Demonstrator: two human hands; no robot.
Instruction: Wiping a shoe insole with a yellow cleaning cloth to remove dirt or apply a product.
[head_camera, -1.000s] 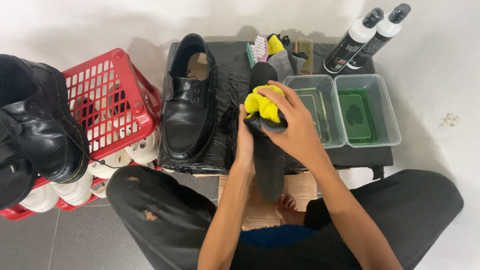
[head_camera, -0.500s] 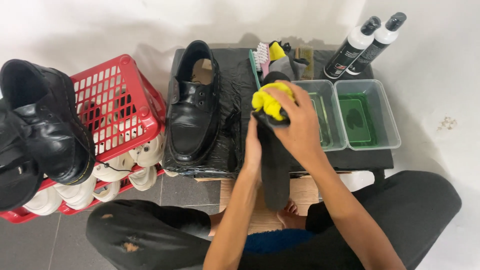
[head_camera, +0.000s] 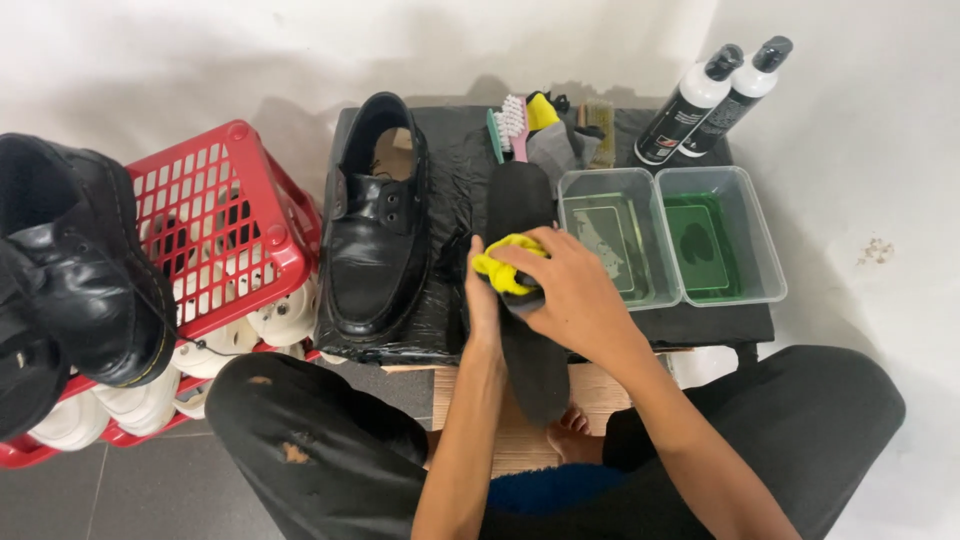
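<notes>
Two bare hands work on one long, flat, matte black insole that slopes from the middle of the low table out past its front edge toward the lap. Right hand: fingers curled over a crumpled yellow cloth, pressing it against the upper face of the insole. Left hand: mostly hidden behind the insole's left edge, thumb and palm wrapped round that edge to grip it from beneath.

Table top: covered in wrinkled, glossy black plastic sheet. Left edge: one black leather lace-up shoe, smooth and shiny, toe toward the front, tan lining visible in its opening. Right half: two clear, rectangular plastic tubs touching side by side, each holding shallow green liquid. Back right corner: two white bottles with black caps and dark labels, leaning together. Back edge, middle: a cluster of brushes, one with pale bristles and a green-and-pink handle, beside a grey rag.

Left of the table: a red plastic basket with a slotted lattice wall, white rounded objects beneath it, and a black leather boot with a glossy toe resting against its left side. Dark trousers with worn patches frame the foreground.
</notes>
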